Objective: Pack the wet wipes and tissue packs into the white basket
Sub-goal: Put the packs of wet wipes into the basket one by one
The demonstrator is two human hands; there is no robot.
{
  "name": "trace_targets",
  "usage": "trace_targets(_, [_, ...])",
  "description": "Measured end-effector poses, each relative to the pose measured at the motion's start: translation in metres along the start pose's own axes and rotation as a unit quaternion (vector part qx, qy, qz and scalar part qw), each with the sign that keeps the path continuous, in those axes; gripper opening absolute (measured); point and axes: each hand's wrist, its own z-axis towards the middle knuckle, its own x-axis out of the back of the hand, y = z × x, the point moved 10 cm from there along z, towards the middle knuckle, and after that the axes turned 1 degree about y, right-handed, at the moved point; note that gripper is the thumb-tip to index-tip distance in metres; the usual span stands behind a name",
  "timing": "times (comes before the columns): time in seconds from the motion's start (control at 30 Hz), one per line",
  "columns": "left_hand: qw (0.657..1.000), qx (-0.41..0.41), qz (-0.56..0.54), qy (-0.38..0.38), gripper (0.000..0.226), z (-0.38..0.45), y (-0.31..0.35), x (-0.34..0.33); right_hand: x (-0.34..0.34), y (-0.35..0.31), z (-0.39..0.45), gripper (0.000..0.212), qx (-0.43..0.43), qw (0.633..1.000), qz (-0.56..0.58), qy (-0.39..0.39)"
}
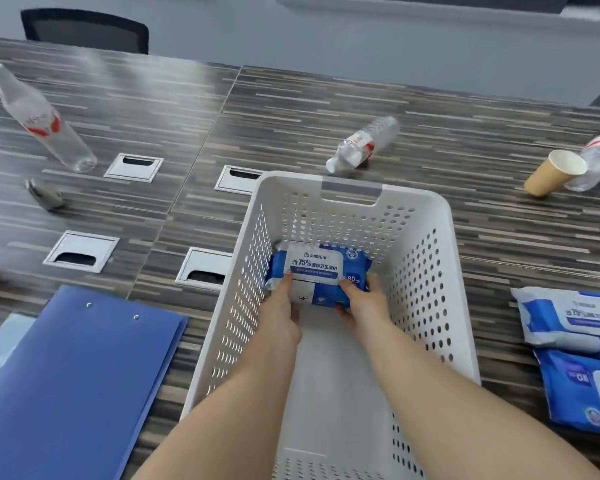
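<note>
We hold the blue-and-white plastic wet-wipes pack (317,273) low inside the white perforated plastic basket (426,237), left hand (280,315) and right hand (364,301) gripping its ends (placing step); next, we judge, release it.

Both hands, left (280,308) and right (367,301), extended forward, fingers curled in grip

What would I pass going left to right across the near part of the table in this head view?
Blue folder → white basket, where both hands hold a wipes pack → two more wipes packs, upper and lower.
</note>
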Motion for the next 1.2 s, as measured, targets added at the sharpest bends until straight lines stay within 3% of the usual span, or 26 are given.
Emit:
trace_targets(0.2, [0.999,0.009,-0.010,0.040,0.028,-0.004,0.002,0.003,0.001,0.002,-0.002,0.025,0.017,0.999,0.028,0.014])
trace_targets(0.6, [0.999,0.044,0.016,0.020,0.042,-0.015,-0.006,-0.002,0.004,0.010,0.003,0.042,0.017,0.999,0.018,0.042])
trace_targets(0.77, [0.998,0.049,0.027,-0.008,0.045,-0.051,0.000,-0.006,0.013,-0.014,-0.025,0.080,0.055,0.994,-0.047,0.085])
trace_targets(0.87, [0.998,0.018,0.066,-0.012,0.051,-0.076,0.009,-0.003,0.017,-0.035,-0.046,0.061,0.096,0.991,-0.051,0.077])
trace_targets(1.07, [0.981,-0.079,0.113,-0.135,0.053,-0.139,0.018,-0.022,0.016,-0.066,-0.111,0.042,0.112,0.992,-0.042,-0.023])
trace_targets(1.2, [0.967,-0.126,0.146,-0.164,0.025,-0.188,0.004,-0.039,0.053,-0.099,-0.158,0.043,0.170,0.984,0.023,-0.051])
